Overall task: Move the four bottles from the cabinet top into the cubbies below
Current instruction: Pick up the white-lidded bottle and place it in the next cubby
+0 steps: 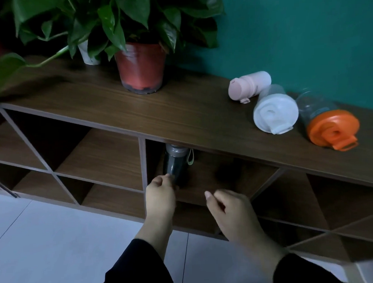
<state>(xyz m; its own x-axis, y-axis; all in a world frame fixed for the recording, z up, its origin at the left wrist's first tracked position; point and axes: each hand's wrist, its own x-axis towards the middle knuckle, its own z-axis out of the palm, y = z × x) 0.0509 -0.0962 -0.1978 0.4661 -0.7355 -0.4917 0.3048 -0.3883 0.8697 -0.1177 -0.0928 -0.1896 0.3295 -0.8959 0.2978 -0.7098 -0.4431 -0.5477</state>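
Note:
A dark grey bottle (175,165) stands upright in the middle cubby (225,178), its top hidden under the cabinet top (158,108). My left hand (161,193) is at its base, fingers curled and touching it. My right hand (229,208) hovers loosely curled in front of the same cubby, holding nothing. Three bottles lie on their sides at the right of the cabinet top: a pink bottle (249,85), a white-lidded clear bottle (275,110) and an orange-lidded clear bottle (328,122).
A red plant pot (140,68) with large green leaves stands on the cabinet top at the left, a white pot (89,54) behind it. Diagonal dividers split the cubbies left and right. A teal wall rises behind; a pale tiled floor (57,243) lies below.

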